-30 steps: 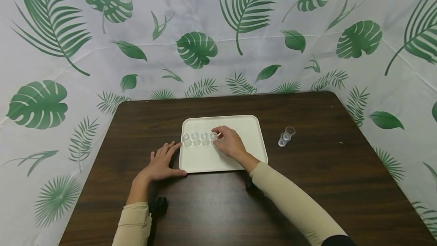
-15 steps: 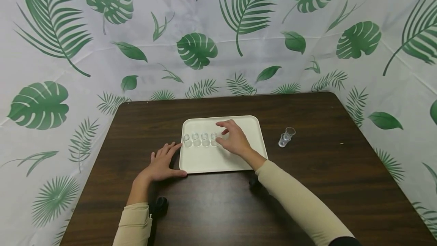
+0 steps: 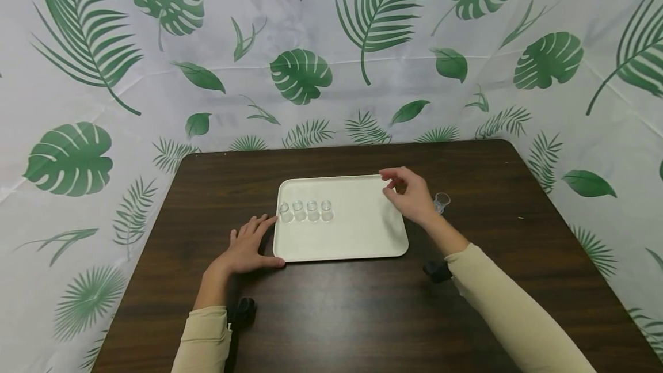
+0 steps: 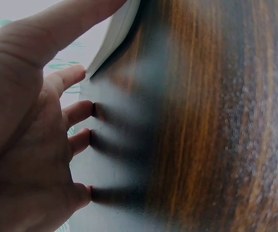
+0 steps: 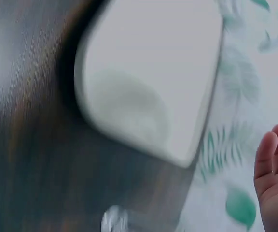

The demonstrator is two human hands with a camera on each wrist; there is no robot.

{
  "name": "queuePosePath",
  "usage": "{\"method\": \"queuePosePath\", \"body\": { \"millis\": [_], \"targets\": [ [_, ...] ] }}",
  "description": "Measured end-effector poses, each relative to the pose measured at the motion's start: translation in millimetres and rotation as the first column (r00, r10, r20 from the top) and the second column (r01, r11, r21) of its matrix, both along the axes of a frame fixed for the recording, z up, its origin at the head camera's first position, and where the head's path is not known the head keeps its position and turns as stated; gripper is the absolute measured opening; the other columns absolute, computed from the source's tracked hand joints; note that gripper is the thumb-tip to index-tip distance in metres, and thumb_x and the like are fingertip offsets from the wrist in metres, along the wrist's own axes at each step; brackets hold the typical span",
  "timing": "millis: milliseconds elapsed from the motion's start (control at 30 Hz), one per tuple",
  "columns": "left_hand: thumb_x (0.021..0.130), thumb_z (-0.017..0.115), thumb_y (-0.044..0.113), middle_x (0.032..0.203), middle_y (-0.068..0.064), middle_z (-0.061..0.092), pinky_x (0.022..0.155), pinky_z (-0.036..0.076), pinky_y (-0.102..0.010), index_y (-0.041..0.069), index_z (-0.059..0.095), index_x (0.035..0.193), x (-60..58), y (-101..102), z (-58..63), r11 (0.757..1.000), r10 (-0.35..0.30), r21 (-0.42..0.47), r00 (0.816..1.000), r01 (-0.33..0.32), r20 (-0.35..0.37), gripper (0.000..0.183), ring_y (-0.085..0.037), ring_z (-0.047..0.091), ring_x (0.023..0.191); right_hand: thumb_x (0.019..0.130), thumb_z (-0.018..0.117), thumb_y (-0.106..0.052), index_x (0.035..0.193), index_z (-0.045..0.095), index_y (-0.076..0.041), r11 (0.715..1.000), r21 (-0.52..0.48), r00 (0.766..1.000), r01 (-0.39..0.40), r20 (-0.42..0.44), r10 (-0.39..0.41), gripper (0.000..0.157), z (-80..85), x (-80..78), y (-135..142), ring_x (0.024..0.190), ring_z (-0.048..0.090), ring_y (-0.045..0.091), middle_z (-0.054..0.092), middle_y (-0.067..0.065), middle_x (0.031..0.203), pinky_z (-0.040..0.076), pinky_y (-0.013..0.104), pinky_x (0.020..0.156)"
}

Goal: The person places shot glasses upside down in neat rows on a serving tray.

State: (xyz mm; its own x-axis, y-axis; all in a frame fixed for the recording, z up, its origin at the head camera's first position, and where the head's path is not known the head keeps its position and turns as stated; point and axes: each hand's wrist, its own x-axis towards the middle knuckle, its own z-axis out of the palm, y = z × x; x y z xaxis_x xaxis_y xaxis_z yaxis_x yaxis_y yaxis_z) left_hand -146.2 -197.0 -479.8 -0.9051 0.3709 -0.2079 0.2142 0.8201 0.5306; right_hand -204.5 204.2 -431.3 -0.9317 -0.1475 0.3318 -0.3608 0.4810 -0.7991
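Observation:
Several small clear cups [image 3: 312, 212] stand in a row on the left half of the cream tray [image 3: 342, 244]. My left hand [image 3: 245, 254] is spread at the tray's near left corner, with its thumb along the front edge and forefinger at the left side. In the left wrist view, its other fingertips [image 4: 85, 137] rest on the tabletop. My right hand [image 3: 413, 197] hovers over the tray's right edge, its fingers loosely bent and nothing between them. Just beyond it, another clear cup [image 3: 442, 202] shows on the table, its lower part hidden by the hand and wrist.
The dark wood-grain table [image 3: 331, 315] surrounds the tray on all sides. Behind it hangs a white cloth [image 3: 228, 102] printed with green leaves. A small black device [image 3: 437, 271] is worn under the right wrist, and a similar one [image 3: 243, 309] is at the left wrist.
My right hand has let go of the rightmost cup in the row and moved right across the tray to its right edge. The left hand stays where it was.

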Motion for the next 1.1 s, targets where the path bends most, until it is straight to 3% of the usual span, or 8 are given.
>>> {"method": "queuePosePath", "body": {
  "millis": [200, 333, 433, 533, 600, 733, 833, 1100],
  "targets": [
    [0.072, 0.078, 0.062, 0.159, -0.019, 0.020, 0.102, 0.003, -0.076, 0.017, 0.027, 0.156, -0.1, 0, 0.6, 1.000, -0.001, -0.003, 1.000, 0.001, 0.000, 0.108, -0.045, 0.012, 0.145, 0.083, 0.059, 0.010, 0.113, 0.069, 0.004, 0.983, -0.056, 0.983, 0.176, -0.042, -0.179, 0.032, 11.1, -1.0, 67, 0.083, 0.057, 0.017, 0.067, 0.022, 0.102, 0.043, 0.019, 0.068],
    [0.073, 0.079, 0.061, 0.159, -0.020, 0.021, 0.102, 0.004, -0.076, 0.017, 0.027, 0.156, 0.0, 0, 1.3, 1.000, -0.004, 0.001, 1.000, 0.004, -0.002, 0.107, -0.046, 0.012, 0.144, 0.084, 0.055, 0.011, 0.115, 0.067, 0.005, 0.953, -0.025, 0.952, 0.303, 0.036, -0.303, 0.034, 0.5, 0.8, 105, 0.082, 0.056, 0.006, 0.066, 0.023, 0.106, 0.042, 0.016, 0.071],
    [0.073, 0.079, 0.059, 0.159, -0.020, 0.021, 0.102, 0.004, -0.076, 0.017, 0.027, 0.156, 0.0, 0, 1.7, 1.000, 0.000, 0.003, 1.000, 0.000, 0.000, 0.107, -0.046, 0.013, 0.144, 0.085, 0.053, 0.010, 0.120, 0.064, 0.004, 0.942, 0.032, 0.933, 0.335, 0.130, -0.336, 0.037, -13.4, 5.1, 124, 0.087, 0.057, 0.010, 0.064, 0.023, 0.111, 0.044, 0.014, 0.068],
    [0.073, 0.079, 0.059, 0.159, -0.020, 0.021, 0.102, 0.004, -0.076, 0.017, 0.027, 0.156, -0.4, 0, 1.8, 1.000, -0.003, 0.005, 1.000, 0.003, 0.001, 0.107, -0.046, 0.013, 0.144, 0.085, 0.054, 0.012, 0.126, 0.060, 0.005, 0.954, 0.083, 0.930, 0.289, 0.213, -0.300, 0.043, -27.8, 10.2, 136, 0.097, 0.059, 0.023, 0.062, 0.024, 0.118, 0.046, 0.014, 0.065],
    [0.072, 0.079, 0.060, 0.159, -0.019, 0.020, 0.103, 0.004, -0.075, 0.018, 0.027, 0.156, -0.8, 0, 1.5, 1.000, -0.002, 0.001, 1.000, 0.002, 0.007, 0.108, -0.045, 0.012, 0.145, 0.085, 0.057, 0.012, 0.130, 0.056, 0.007, 0.966, 0.117, 0.936, 0.229, 0.246, -0.252, 0.045, -36.3, 12.6, 141, 0.102, 0.060, 0.033, 0.060, 0.027, 0.122, 0.048, 0.018, 0.070],
    [0.072, 0.079, 0.061, 0.160, -0.018, 0.020, 0.102, 0.004, -0.076, 0.019, 0.027, 0.156, -0.9, 1, 0.2, 1.000, -0.001, 0.000, 1.000, 0.001, 0.009, 0.108, -0.044, 0.012, 0.145, 0.085, 0.065, 0.009, 0.134, 0.053, 0.007, 0.977, 0.171, 0.947, 0.125, 0.274, -0.170, 0.050, -48.2, 13.6, 143, 0.107, 0.059, 0.043, 0.058, 0.029, 0.126, 0.047, 0.039, 0.088],
    [0.071, 0.079, 0.061, 0.159, -0.018, 0.021, 0.102, 0.004, -0.076, 0.019, 0.027, 0.156, -0.5, 0, -0.3, 1.000, 0.002, -0.001, 1.000, -0.002, 0.010, 0.108, -0.044, 0.013, 0.145, 0.086, 0.070, 0.003, 0.132, 0.055, 0.005, 0.975, 0.202, 0.947, 0.089, 0.287, -0.146, 0.049, -52.8, 12.2, 142, 0.106, 0.059, 0.042, 0.060, 0.028, 0.123, 0.042, 0.051, 0.091],
    [0.073, 0.079, 0.059, 0.159, -0.018, 0.020, 0.102, 0.004, -0.076, 0.018, 0.027, 0.156, -0.3, -1, -3.3, 1.000, -0.009, 0.013, 1.000, 0.009, -0.007, 0.107, -0.044, 0.011, 0.145, 0.085, 0.077, -0.007, 0.123, 0.063, 0.004, 0.968, 0.239, 0.941, 0.070, 0.307, -0.144, 0.041, -58.2, 11.3, 136, 0.103, 0.058, 0.037, 0.065, 0.024, 0.114, 0.043, 0.045, 0.088]
  ]
}}
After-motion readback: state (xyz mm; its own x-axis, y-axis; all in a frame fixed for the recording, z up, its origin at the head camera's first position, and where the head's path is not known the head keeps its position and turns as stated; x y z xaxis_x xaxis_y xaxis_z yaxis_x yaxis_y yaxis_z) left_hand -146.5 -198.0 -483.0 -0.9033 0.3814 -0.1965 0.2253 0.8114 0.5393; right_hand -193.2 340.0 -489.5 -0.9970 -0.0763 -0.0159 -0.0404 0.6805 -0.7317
